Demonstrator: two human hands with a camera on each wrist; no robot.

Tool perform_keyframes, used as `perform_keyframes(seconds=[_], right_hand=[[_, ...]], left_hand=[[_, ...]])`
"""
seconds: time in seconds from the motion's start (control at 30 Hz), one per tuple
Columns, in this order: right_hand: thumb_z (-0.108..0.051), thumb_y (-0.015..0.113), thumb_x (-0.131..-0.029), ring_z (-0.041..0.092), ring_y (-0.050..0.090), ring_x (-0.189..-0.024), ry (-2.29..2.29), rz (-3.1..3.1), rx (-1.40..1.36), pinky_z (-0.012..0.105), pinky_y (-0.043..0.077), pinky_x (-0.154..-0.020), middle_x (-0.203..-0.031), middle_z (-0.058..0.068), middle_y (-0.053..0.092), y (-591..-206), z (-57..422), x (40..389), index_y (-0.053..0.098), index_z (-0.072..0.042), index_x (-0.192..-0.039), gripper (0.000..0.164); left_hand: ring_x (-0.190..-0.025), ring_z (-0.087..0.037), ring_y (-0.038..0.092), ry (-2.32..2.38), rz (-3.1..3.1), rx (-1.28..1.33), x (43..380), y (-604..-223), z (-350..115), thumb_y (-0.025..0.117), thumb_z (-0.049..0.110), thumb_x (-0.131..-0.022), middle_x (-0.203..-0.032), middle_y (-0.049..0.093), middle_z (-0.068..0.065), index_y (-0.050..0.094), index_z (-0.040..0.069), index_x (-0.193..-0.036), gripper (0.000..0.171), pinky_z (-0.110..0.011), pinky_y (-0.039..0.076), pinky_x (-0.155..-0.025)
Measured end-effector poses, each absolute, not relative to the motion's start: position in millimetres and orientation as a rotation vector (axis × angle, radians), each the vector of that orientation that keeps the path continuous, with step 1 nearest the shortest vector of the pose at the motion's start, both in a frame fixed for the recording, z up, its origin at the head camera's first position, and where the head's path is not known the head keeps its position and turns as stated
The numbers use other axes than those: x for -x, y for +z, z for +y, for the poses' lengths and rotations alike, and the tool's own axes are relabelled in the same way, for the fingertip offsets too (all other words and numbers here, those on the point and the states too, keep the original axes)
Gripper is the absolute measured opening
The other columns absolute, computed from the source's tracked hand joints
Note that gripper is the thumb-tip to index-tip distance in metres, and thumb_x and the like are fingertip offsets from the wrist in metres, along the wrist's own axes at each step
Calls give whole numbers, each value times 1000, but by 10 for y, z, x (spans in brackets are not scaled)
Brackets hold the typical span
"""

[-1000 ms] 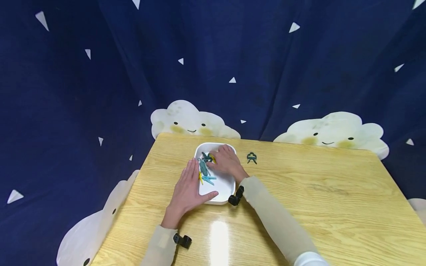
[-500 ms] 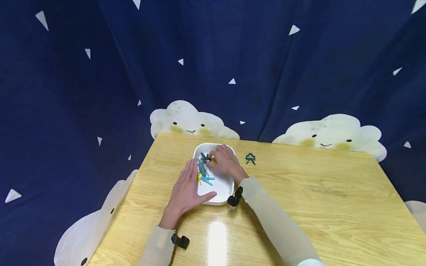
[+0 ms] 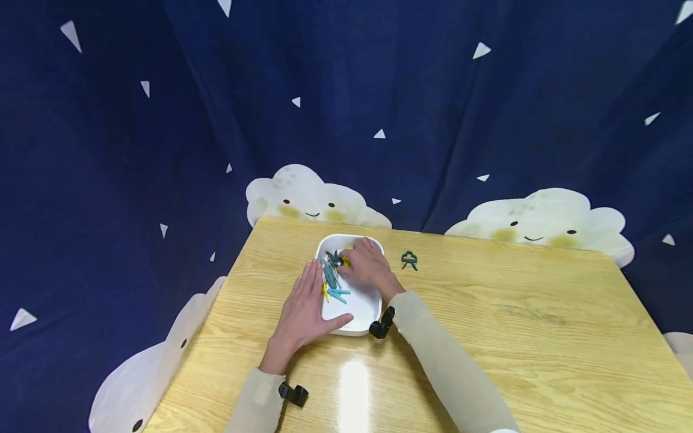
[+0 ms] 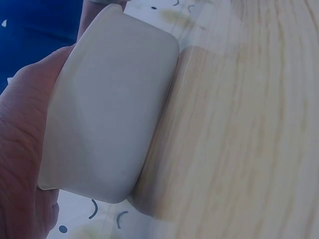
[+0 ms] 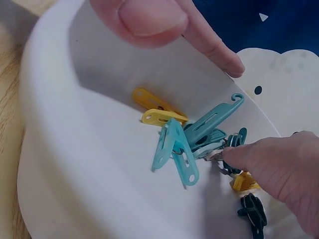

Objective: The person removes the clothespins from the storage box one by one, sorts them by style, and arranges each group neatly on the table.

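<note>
A white plastic box (image 3: 354,310) on the table holds several clothespins. My left hand (image 3: 303,310) rests at its near left corner, fingers straight along the left rim and thumb over the front rim. My right hand (image 3: 368,261) reaches in at the far right, where its fingers pinch a dark green clothespin (image 5: 242,134); some fingertips are hidden. Beside it lie a teal hooked clothespin (image 5: 212,117), a light blue clothespin (image 5: 177,152) and a yellow clothespin (image 5: 162,118). A second yellow clothespin (image 5: 244,182) and another dark green clothespin (image 5: 254,214) lie under the right hand.
A single dark green clip (image 3: 409,260) sits on the wooden table (image 3: 514,325) to the right of the box. Behind the table hangs a dark blue curtain (image 3: 346,78) with white triangles and clouds.
The right hand stays in the box, its fingers shifting slightly among the clothespins, and the dark green one there turns a little. The left hand keeps its place on the rim.
</note>
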State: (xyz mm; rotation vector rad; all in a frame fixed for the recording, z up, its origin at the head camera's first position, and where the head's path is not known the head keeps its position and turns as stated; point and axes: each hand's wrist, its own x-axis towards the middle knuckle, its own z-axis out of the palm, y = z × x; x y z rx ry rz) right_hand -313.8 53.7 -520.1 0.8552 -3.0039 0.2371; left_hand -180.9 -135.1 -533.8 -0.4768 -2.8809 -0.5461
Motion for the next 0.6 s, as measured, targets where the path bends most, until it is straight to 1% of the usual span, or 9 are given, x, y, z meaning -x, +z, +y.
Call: perform_keyframes(seconds=[0.13, 0.3, 0.37, 0.47, 0.6], right_hand=[[-53, 68, -96, 25, 48, -113, 277, -2988, -866, 44, 38, -109, -106, 4, 58, -5191, 525, 3126, 75, -24, -126, 42], [-53, 71, -92, 25, 49, -112, 295, -2988, -880, 43, 38, -107, -102, 4, 57, -5179, 518, 3113, 79, -21, -118, 42], [-53, 71, -92, 25, 49, -110, 287, -2989, -885, 43, 38, -107, -101, 3, 56, -5181, 521, 3108, 80, -21, -115, 41], [-53, 70, -91, 24, 48, -105, 281, -2986, -890, 42, 39, -104, -96, 3, 54, -5186, 531, 3108, 80, -21, -110, 38], [-53, 69, -90, 23, 45, -99, 286, -2980, -897, 41, 39, -99, -92, 2, 51, -5190, 551, 3112, 78, -23, -98, 32]], left_hand=[[-162, -30, 4, -558, -2885, 463, 1794, -5334, -1368, 50, 93, -81, -175, 4, -18, 8, -3, -165, 134, -44, 13, -130], [-162, -31, 5, -561, -2887, 458, 1790, -5338, -1379, 50, 93, -80, -175, 3, -17, 8, -2, -165, 134, -44, 12, -130], [-162, -33, 8, -557, -2875, 463, 1794, -5343, -1379, 50, 93, -80, -174, 5, -19, 10, -3, -165, 134, -45, 14, -130], [-161, -34, 9, -557, -2870, 468, 1797, -5346, -1373, 51, 92, -80, -174, 8, -20, 12, -3, -165, 134, -46, 16, -130], [-162, -33, 8, -554, -2875, 472, 1799, -5343, -1364, 50, 93, -80, -174, 10, -21, 11, -3, -165, 134, -46, 15, -129]])
